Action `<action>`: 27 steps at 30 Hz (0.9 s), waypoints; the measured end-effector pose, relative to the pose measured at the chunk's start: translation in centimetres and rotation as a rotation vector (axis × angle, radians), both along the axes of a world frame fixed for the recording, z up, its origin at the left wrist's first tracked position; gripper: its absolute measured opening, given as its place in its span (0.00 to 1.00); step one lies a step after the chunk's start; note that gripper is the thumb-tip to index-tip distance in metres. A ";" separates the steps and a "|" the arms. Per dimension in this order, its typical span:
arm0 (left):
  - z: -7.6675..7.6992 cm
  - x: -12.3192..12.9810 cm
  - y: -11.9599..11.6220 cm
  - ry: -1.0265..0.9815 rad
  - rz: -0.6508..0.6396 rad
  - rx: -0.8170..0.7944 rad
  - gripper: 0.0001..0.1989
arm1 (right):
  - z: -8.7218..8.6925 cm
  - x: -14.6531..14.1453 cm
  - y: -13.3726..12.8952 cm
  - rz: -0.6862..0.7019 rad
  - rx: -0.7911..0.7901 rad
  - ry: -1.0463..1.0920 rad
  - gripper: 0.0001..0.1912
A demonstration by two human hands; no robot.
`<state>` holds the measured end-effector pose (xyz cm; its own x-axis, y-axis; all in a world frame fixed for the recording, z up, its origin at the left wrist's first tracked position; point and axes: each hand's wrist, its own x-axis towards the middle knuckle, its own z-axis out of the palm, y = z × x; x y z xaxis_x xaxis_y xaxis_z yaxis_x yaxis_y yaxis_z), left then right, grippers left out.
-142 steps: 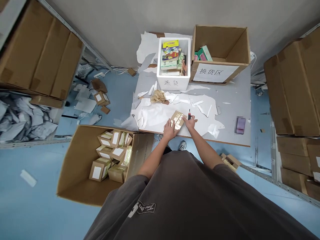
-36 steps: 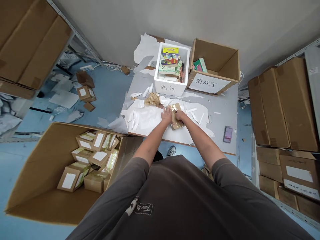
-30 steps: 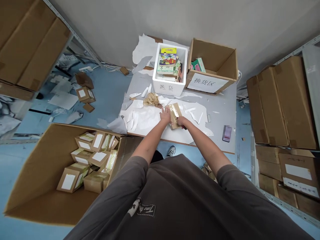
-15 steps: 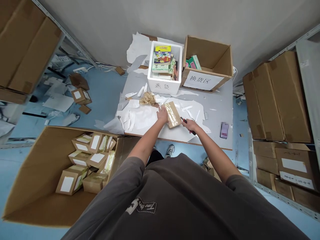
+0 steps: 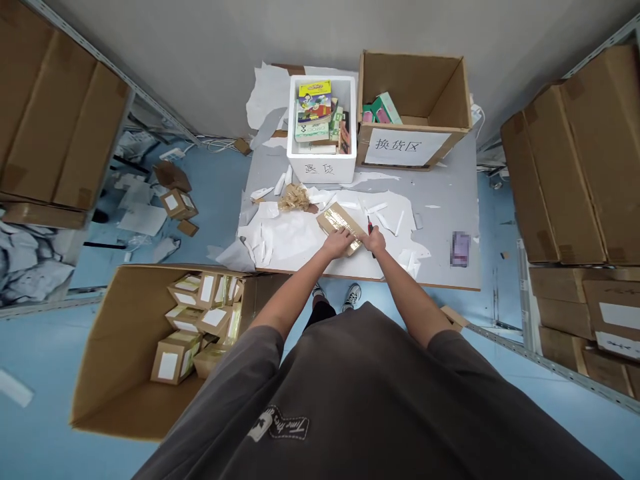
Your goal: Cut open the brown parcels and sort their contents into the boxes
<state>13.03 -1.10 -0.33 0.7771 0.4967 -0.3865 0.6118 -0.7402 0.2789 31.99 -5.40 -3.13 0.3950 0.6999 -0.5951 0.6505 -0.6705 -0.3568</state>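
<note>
Right hand (image 5: 375, 241) holds the cutter (image 5: 371, 229), while left hand (image 5: 339, 243), just beside, lies over the taped box (image 5: 340, 220), seemingly to steady it, grip unclear.

Near the right end of the worktop (image 5: 445, 183) lies a flat purple object (image 5: 460, 249), pixelated beyond recognition. Tall brown cartons (image 5: 555, 173) line the right-hand rack (image 5: 523, 293), with smaller cartons (image 5: 565, 303) beneath. On the left, big cartons (image 5: 45, 120) sit above crumpled white paper (image 5: 30, 263). Farther back on the blue floor (image 5: 215, 207) lie a small labelled box (image 5: 181, 205), loose white sheets (image 5: 143, 220) and white cables (image 5: 217, 143); a white strip (image 5: 15, 389) lies near left.
</note>
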 end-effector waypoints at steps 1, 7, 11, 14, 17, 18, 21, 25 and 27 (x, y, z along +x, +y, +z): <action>-0.1 0.2 0.3 0.001 0.004 0.024 0.30 | 0.1 0.0 0.1 -0.011 0.004 0.000 0.33; -0.3 0.2 1.1 0.003 -0.033 0.065 0.24 | 0.9 1.1 -1.2 -0.034 0.104 0.145 0.27; -0.2 0.2 0.2 0.051 0.009 0.056 0.31 | 1.4 2.6 -5.4 0.020 0.146 0.395 0.19; 0.0 0.7 -0.7 0.076 0.044 0.057 0.33 | 1.5 3.7 -8.3 0.141 0.100 0.466 0.17; 0.1 0.9 -1.6 0.112 0.066 0.023 0.35 | 1.5 4.3 -9.2 0.213 0.063 0.444 0.15; 0.2 0.9 -1.9 0.121 0.074 0.014 0.35 | 1.6 4.4 -9.0 0.225 0.046 0.434 0.15; 0.3 0.8 -2.5 0.111 0.112 0.008 0.35 | 2.1 4.2 -8.2 0.247 -0.019 0.407 0.14; 0.2 1.0 -2.8 0.120 0.162 -0.013 0.36 | 3.1 3.8 -7.6 0.233 -0.115 0.366 0.16; 0.1 1.3 -2.7 0.141 0.175 -0.027 0.39 | 3.4 3.8 -7.7 0.213 -0.150 0.401 0.17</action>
